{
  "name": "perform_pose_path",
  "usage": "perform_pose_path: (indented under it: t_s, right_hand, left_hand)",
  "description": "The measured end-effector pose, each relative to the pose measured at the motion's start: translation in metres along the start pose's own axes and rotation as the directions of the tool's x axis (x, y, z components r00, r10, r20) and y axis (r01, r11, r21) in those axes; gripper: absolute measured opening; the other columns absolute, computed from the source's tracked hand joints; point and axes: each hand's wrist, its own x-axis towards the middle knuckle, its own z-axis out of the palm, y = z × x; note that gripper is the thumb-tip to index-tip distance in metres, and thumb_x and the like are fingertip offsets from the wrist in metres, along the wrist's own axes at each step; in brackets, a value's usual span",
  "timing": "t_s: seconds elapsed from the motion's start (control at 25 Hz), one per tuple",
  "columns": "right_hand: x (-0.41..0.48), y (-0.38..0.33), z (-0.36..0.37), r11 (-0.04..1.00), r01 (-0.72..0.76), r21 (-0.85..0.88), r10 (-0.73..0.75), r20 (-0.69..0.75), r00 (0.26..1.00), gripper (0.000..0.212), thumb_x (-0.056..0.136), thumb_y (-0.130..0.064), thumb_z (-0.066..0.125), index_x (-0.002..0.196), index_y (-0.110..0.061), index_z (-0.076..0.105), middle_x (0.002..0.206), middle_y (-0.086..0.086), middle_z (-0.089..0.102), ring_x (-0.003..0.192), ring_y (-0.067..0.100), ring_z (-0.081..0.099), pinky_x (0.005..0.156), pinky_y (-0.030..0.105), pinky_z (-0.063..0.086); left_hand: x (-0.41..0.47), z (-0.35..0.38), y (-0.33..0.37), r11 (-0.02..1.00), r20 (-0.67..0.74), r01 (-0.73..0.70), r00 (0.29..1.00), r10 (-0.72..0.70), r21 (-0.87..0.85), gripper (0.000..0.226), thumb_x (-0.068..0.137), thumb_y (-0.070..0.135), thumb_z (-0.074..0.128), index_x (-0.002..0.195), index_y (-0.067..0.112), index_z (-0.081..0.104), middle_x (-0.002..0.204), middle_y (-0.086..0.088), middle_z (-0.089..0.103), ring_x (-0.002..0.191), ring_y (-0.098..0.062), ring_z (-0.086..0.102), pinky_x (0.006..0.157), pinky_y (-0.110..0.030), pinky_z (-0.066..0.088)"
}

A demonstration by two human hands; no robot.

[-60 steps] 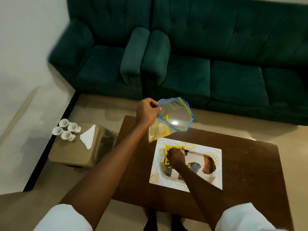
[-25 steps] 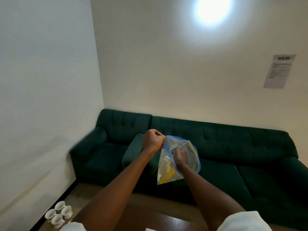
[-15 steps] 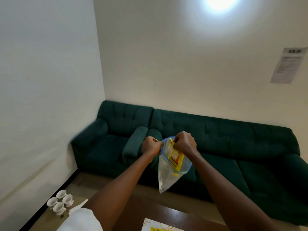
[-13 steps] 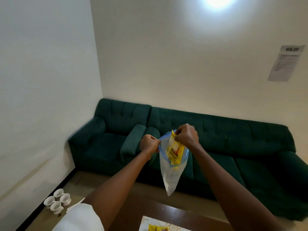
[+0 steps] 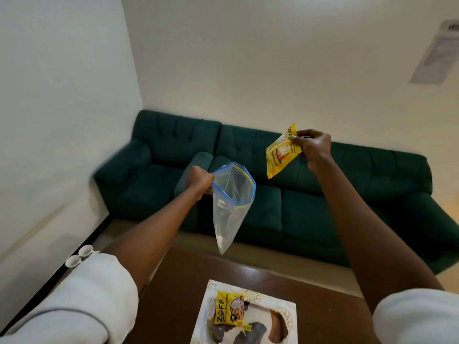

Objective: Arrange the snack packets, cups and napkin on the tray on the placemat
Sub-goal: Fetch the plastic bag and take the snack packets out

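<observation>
- Head view, hands: the left hand is raised over the table's far edge, its fingers curled round the blue rim of a clear zip bag. The right hand is raised higher and further right, and pinches the top corner of a yellow snack packet between thumb and fingers. The two hands are well apart.
- Head view, bag: the mouth of the zip bag gapes open. Its body hangs limp and tapers to a point above the far edge of the table.
- Head view, held packet: the snack packet hangs tilted from the right hand, clear of the bag, up and to the right of the bag's mouth, against the dark green sofa.
- Head view, tray: a second snack packet, yellow with black lettering, lies on the left part of the tray. The tray sits on a white placemat with a gold pattern, on the dark wooden table. The tray's outline is hard to make out; dark and brown patches show on it.
- Head view, cups: two white cups show just beyond the white left sleeve, left of the table and well apart from the tray.
- Head view, surroundings: a sheet of paper, blurred, is fixed on the pale wall at upper right.
</observation>
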Motion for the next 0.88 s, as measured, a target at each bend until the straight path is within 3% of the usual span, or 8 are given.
perform_pose_path:
  t_s: [0.04,0.2,0.36,0.48,0.56,0.72,0.88]
  right_hand:
    - [0.0,0.017,0.004,0.999,-0.04,-0.021,0.04,0.003,0.999,0.026,0.08,-0.003,0.085,0.105,-0.001,0.076,0.097,0.018,0.077,0.078,0.025,0.073,0.059,0.028,0.06]
    - [-0.032,0.131,0.028,0.944,-0.268,-0.193,0.276,0.017,0.961,0.029,0.086,-0.001,0.08,0.114,0.005,0.073,0.112,0.024,0.075,0.097,0.032,0.075,0.088,0.049,0.063]
    - [-0.121,0.264,0.063,0.761,-0.467,-0.451,0.519,-0.01,0.855,0.027,0.09,-0.004,0.075,0.116,0.002,0.075,0.116,0.027,0.074,0.106,0.037,0.074,0.098,0.052,0.059]
    - [-0.186,0.326,0.084,0.652,-0.433,-0.623,0.593,0.062,0.803,0.025,0.095,-0.011,0.069,0.115,0.002,0.077,0.116,0.026,0.075,0.111,0.039,0.071,0.101,0.05,0.056]
    - [-0.214,0.346,0.092,0.616,-0.371,-0.695,0.593,0.099,0.799,0.025,0.096,-0.014,0.069,0.116,-0.002,0.078,0.119,0.02,0.076,0.116,0.037,0.069,0.102,0.044,0.054]
    - [-0.23,0.372,0.097,0.518,-0.346,-0.782,0.627,0.072,0.776,0.026,0.093,-0.007,0.069,0.118,-0.007,0.078,0.122,0.017,0.075,0.12,0.036,0.067,0.1,0.041,0.055]
    - [-0.231,0.39,0.094,0.451,-0.324,-0.832,0.644,0.051,0.763,0.027,0.095,-0.001,0.062,0.116,-0.004,0.077,0.125,0.02,0.073,0.12,0.038,0.066,0.1,0.042,0.055]
  left_hand:
    - [0.005,-0.004,-0.01,1.0,-0.012,0.023,1.0,-0.023,-0.002,0.01,0.085,0.001,0.063,0.076,0.005,0.065,0.073,-0.018,0.066,0.073,-0.039,0.079,0.07,-0.055,0.066]
    - [0.015,-0.015,-0.052,0.998,-0.087,0.055,0.995,-0.056,-0.013,0.004,0.087,0.005,0.066,0.084,0.005,0.068,0.083,-0.011,0.075,0.069,-0.029,0.078,0.07,-0.049,0.067]
    - [0.014,-0.007,-0.118,0.996,-0.091,0.091,0.992,-0.092,-0.014,0.005,0.089,0.007,0.066,0.084,0.007,0.064,0.087,-0.012,0.073,0.07,-0.023,0.077,0.061,-0.041,0.067]
    - [0.011,0.011,-0.177,0.988,-0.069,0.155,0.986,-0.153,0.016,0.004,0.09,0.007,0.065,0.092,0.004,0.066,0.089,-0.01,0.073,0.072,-0.025,0.077,0.063,-0.038,0.067]
    - [0.007,0.02,-0.208,0.984,-0.053,0.176,0.983,-0.175,0.022,0.005,0.092,0.009,0.066,0.096,0.005,0.067,0.083,-0.003,0.07,0.067,-0.017,0.073,0.061,-0.033,0.063]
    - [0.006,0.032,-0.259,0.975,-0.03,0.22,0.975,-0.219,0.03,0.008,0.095,0.013,0.069,0.102,0.009,0.068,0.081,0.006,0.066,0.061,-0.002,0.065,0.047,-0.008,0.051]
    - [0.002,0.038,-0.286,0.959,-0.007,0.282,0.96,-0.281,0.013,0.009,0.096,0.012,0.068,0.104,0.009,0.066,0.088,0.0,0.07,0.058,-0.003,0.069,0.051,-0.016,0.059]
